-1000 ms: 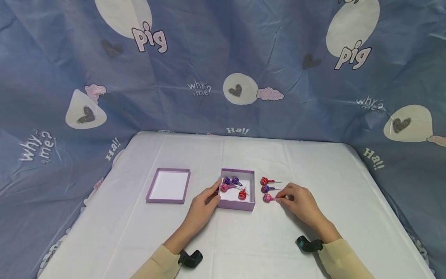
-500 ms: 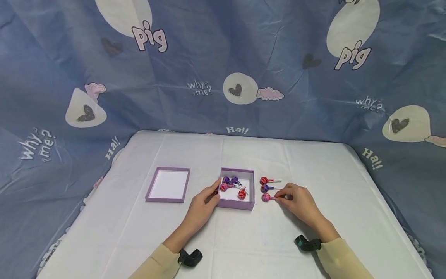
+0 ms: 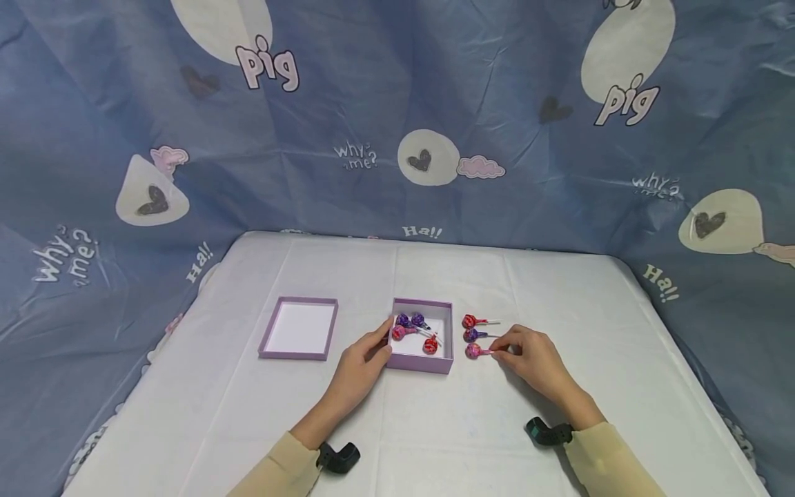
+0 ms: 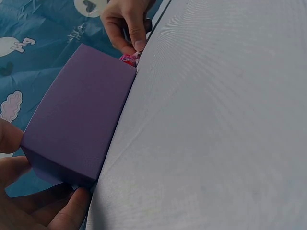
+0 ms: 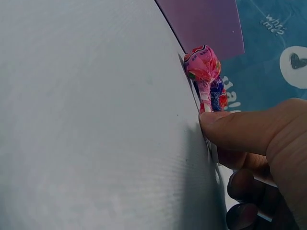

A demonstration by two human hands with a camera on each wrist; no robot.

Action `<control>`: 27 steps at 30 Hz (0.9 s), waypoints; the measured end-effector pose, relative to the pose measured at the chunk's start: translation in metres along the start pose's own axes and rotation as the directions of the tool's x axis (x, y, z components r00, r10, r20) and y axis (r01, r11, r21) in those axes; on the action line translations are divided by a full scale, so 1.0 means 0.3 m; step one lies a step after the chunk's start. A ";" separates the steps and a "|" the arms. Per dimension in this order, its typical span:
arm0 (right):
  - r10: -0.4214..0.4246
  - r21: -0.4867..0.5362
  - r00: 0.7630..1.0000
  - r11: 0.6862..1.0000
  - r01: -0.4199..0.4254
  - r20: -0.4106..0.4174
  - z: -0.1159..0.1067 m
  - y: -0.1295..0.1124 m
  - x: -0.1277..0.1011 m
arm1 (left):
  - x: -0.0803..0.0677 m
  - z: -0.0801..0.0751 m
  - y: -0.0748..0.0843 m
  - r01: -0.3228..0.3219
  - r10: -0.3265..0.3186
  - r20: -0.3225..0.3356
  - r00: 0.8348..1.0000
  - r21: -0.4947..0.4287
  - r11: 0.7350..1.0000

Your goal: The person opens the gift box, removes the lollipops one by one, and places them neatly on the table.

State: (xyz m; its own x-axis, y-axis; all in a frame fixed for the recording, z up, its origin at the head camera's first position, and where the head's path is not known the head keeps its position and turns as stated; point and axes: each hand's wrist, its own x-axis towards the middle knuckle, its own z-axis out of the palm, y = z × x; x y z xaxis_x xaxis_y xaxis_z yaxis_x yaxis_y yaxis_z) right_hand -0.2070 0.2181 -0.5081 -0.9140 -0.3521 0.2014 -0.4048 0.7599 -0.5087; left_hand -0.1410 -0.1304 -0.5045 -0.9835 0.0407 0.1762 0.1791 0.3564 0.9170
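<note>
My left hand holds the left side of an open purple box, fingertips at its rim; in the left wrist view the fingers bend round its near corner. Inside the box lie two purple lollipops, a pink one and a red one. To the right of the box, my right hand pinches the stick of a pink lollipop between thumb and fingers, low over the white cloth. Beyond it a purple lollipop and a red lollipop lie in a column, sticks pointing right.
A shallow purple lid with a white inside lies left of the box. White cloth covers the table, and a blue printed curtain hangs behind and along the sides. Both wrists carry black devices.
Almost nothing differs: both hands keep their places and grips, and the box, lid and lollipops lie as before. The whole view has shifted very slightly.
</note>
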 end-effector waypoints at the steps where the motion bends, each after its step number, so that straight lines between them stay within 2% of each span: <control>1: 0.002 -0.002 1.000 1.000 -0.002 0.000 -0.001 -0.001 0.000 | 0.000 0.000 -0.001 0.001 -0.001 0.000 1.000 0.001 1.000; 12: -0.019 -0.026 1.000 0.999 0.019 0.002 -0.026 -0.009 -0.003 | 0.001 -0.001 -0.011 -0.004 0.004 -0.004 1.000 0.011 1.000; 17: -0.018 0.000 1.000 1.000 0.018 -0.003 -0.045 -0.013 -0.005 | 0.003 0.000 -0.011 -0.007 0.007 -0.009 1.000 0.023 1.000; 27: -0.084 0.002 0.995 0.996 0.085 -0.053 -0.076 -0.041 0.020 | -0.001 0.000 -0.010 -0.005 0.005 -0.009 1.000 0.011 1.000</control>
State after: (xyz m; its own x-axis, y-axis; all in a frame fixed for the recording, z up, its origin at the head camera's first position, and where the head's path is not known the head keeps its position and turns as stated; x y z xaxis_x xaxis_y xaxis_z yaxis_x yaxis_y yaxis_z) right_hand -0.2080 0.2190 -0.4816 -0.8766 -0.3855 0.2879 -0.4807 0.7264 -0.4912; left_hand -0.1414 -0.1315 -0.5073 -0.9824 0.0339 0.1839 0.1833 0.3668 0.9120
